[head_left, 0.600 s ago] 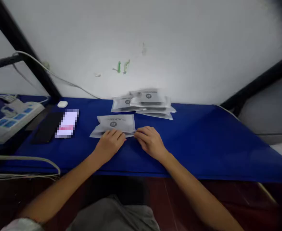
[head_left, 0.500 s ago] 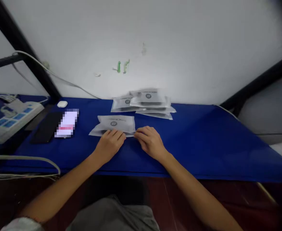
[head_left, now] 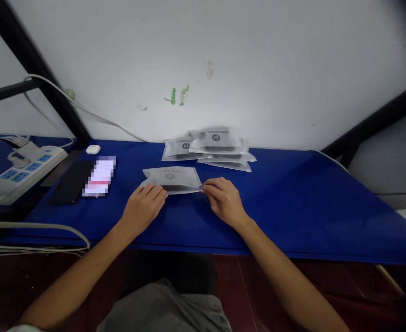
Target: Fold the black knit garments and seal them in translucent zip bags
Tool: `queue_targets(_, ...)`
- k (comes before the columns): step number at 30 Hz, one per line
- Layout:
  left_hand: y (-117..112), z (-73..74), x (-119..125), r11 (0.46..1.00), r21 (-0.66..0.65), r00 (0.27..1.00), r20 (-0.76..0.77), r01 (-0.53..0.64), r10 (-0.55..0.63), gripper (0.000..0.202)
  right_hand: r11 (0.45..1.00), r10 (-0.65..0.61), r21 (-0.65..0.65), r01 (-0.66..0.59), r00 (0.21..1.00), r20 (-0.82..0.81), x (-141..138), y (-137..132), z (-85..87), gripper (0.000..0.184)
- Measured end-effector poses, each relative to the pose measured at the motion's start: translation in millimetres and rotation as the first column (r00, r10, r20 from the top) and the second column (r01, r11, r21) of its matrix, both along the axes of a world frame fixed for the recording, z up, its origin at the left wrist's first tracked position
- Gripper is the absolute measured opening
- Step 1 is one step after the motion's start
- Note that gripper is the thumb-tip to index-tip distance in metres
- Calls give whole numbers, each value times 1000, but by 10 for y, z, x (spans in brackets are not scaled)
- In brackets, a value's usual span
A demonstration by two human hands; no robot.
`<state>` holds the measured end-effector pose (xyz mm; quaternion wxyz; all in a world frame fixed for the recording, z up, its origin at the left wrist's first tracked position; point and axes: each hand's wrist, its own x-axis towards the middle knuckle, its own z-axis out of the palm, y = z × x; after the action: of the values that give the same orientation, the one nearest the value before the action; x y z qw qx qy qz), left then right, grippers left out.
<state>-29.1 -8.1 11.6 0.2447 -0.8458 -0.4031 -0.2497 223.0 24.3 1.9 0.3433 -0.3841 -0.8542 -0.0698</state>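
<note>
A frosted zip bag [head_left: 184, 177] with dark printing and something dark inside lies before me on the blue table. My left hand [head_left: 144, 203] grips its near left corner, fingers curled over the edge. At the near right corner, my right hand [head_left: 223, 198] pinches the bag's edge between thumb and fingers. The near edge runs straight between both hands. Just behind, against the wall, lies a pile of similar frosted bags [head_left: 220, 142], several of them overlapping.
To the left lie a phone with a lit, blurred screen [head_left: 99, 177], a black flat device [head_left: 72, 182] and a white earbud case [head_left: 92, 149]. A white power strip [head_left: 30, 170] with plugged cables stands at the far left. Black metal frame bars [head_left: 47, 69] flank the table.
My left hand has slid left along the bag's near edge to its left corner. The right hand still pinches the right corner, and the bag now looks flatter and straighter.
</note>
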Motion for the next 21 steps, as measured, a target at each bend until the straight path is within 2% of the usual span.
queue_targets(5,-76,8,-125,997,24,997,13,-71,71,12,999,-24,-21,24,1000,17,28,20,-10,21)
queue_targets(14,-206,-37,-393,983,-7,982,57,-181,181,8,994,-106,6,106,994,29,99,73,-10,21)
queue_targets(17,-283,-32,-390,986,-45,982,93,-164,167,7,991,-131,-26,132,991,19,96,86,-16,22)
queue_targets(21,-438,0,-282,990,-127,980,177,-67,89,6,979,-162,-126,161,987,1,80,111,-61,19)
